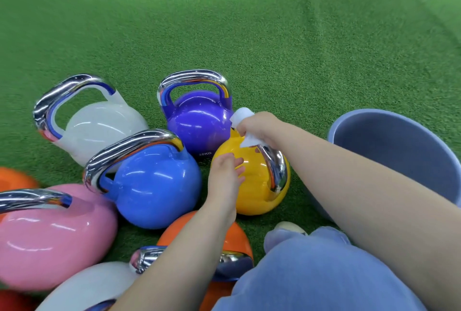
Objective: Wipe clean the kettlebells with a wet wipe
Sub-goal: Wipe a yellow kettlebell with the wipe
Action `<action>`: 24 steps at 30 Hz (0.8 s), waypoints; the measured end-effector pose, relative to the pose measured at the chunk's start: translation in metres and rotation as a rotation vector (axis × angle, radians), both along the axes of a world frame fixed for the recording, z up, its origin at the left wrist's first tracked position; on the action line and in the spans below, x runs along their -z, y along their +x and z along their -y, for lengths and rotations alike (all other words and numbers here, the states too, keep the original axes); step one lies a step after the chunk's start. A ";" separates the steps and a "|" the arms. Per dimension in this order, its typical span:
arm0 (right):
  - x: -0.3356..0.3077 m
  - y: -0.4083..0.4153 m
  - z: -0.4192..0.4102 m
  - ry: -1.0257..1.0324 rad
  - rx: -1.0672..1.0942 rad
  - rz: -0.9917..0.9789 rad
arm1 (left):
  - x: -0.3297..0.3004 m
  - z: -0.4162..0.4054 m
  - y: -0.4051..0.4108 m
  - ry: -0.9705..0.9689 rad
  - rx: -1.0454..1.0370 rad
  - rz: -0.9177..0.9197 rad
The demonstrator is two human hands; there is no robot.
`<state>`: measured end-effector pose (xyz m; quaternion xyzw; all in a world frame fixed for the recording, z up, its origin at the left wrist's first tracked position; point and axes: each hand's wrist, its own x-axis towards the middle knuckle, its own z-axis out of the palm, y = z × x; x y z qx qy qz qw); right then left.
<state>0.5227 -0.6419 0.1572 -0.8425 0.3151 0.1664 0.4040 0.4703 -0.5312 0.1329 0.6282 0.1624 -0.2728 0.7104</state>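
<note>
On turf: glossy yellow kettlebell, chrome handle.

The only readable marking is "20KG", printed in small pale letters low on the front of the purple kettlebell, near its base. The print is small and slightly soft, so the first digit is probably a 2. No other kettlebell shows lettering that can be made out.
</note>
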 end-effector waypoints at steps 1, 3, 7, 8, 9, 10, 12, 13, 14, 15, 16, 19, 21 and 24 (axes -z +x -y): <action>0.001 -0.003 0.000 -0.041 -0.007 0.029 | 0.000 0.000 -0.001 0.010 0.009 0.020; 0.005 -0.013 0.000 -0.123 -0.035 0.071 | 0.002 0.000 -0.003 0.037 0.026 0.056; 0.022 -0.055 -0.004 -0.277 0.062 0.259 | 0.005 0.003 -0.004 0.109 0.046 0.119; 0.030 -0.070 -0.007 -0.238 0.130 0.312 | 0.006 0.003 -0.004 0.123 0.059 0.126; 0.041 -0.085 -0.010 -0.149 0.188 0.346 | 0.007 0.003 -0.005 0.135 0.076 0.127; 0.051 -0.098 -0.014 -0.022 0.240 0.381 | 0.008 0.003 -0.005 0.145 0.092 0.127; 0.076 -0.111 -0.018 0.065 0.338 0.422 | 0.011 0.002 -0.005 0.173 0.125 0.136; 0.085 -0.112 -0.017 0.051 0.364 0.423 | 0.012 0.001 -0.006 0.189 0.143 0.143; 0.093 -0.112 -0.014 0.042 0.371 0.410 | 0.013 0.000 -0.006 0.207 0.160 0.150; 0.094 -0.110 -0.011 0.016 0.359 0.416 | 0.014 -0.001 -0.007 0.227 0.178 0.155; 0.087 -0.107 -0.010 -0.012 0.343 0.418 | 0.014 -0.002 -0.009 0.244 0.197 0.164; 0.061 -0.090 -0.003 -0.077 0.217 0.431 | 0.014 -0.002 -0.010 0.298 0.247 0.212; 0.041 -0.071 0.002 -0.148 0.123 0.343 | 0.013 0.000 -0.010 0.328 0.289 0.251; 0.030 -0.053 0.004 -0.192 0.040 0.226 | 0.013 0.000 -0.010 0.339 0.324 0.282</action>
